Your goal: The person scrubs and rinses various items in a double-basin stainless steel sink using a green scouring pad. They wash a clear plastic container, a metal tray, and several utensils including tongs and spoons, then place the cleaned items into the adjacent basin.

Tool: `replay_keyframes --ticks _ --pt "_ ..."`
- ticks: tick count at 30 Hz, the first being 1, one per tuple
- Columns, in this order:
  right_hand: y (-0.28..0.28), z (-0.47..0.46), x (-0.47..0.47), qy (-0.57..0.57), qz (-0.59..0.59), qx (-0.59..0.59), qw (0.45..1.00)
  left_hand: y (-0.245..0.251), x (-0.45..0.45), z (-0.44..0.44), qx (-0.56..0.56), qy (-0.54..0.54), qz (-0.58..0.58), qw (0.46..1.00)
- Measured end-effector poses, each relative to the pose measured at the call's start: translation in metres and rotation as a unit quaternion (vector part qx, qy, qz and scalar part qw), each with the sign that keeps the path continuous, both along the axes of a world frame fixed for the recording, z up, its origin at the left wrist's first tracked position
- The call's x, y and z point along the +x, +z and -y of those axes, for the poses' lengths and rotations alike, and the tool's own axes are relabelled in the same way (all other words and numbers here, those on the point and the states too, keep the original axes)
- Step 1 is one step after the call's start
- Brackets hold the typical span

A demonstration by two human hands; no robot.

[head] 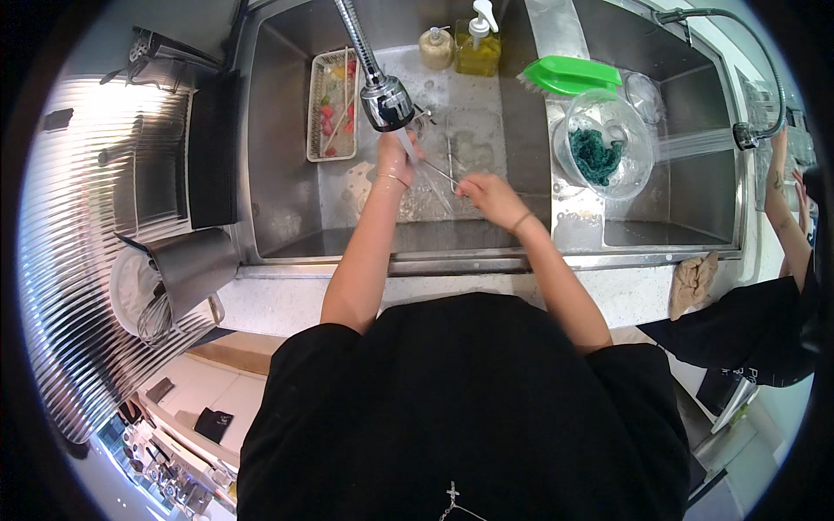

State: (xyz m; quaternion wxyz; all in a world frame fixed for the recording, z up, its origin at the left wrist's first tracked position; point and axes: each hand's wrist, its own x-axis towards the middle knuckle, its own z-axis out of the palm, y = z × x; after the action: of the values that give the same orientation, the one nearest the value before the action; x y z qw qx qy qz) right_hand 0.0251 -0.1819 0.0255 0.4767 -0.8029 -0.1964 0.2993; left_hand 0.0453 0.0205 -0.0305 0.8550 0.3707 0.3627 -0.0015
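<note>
Water pours from the chrome spray faucet head (387, 105) over my left hand (395, 158), low in the sink basin. A thin metal utensil (441, 172) spans the gap between my hands. The fingers of my right hand (492, 198) pinch its near end, and my left hand is closed around its other part under the stream. Metal pieces show just beyond my left fingers, too blurred to name. Beneath the utensil, a clear, shallow container or lid (477, 140) lies on the wet basin floor.
Left of the faucet is a white plastic basket (314, 107) with colorful pieces and sticks. Two pump bottles (477, 55) stand at the back. Right are a green brush (573, 76) and a clear tub (635, 179) holding a teal scrubber (594, 156). A person works at far right.
</note>
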Motion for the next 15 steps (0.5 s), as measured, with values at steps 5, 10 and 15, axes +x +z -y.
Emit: replay_keyframes --ticks 5,10,15 --pt "0.005 0.038 -0.002 -0.006 -0.104 -0.038 0.994 0.016 -0.003 -0.026 0.152 -0.097 -0.037 0.983" --pt "-0.028 -0.010 -0.003 -0.084 0.012 -0.006 0.996 0.035 -0.017 -0.014 0.224 -0.330 -0.017 0.917" --pt "-0.045 -0.076 -0.005 -0.186 0.014 0.027 0.982 0.031 -0.027 0.024 0.222 -0.126 0.054 0.965"
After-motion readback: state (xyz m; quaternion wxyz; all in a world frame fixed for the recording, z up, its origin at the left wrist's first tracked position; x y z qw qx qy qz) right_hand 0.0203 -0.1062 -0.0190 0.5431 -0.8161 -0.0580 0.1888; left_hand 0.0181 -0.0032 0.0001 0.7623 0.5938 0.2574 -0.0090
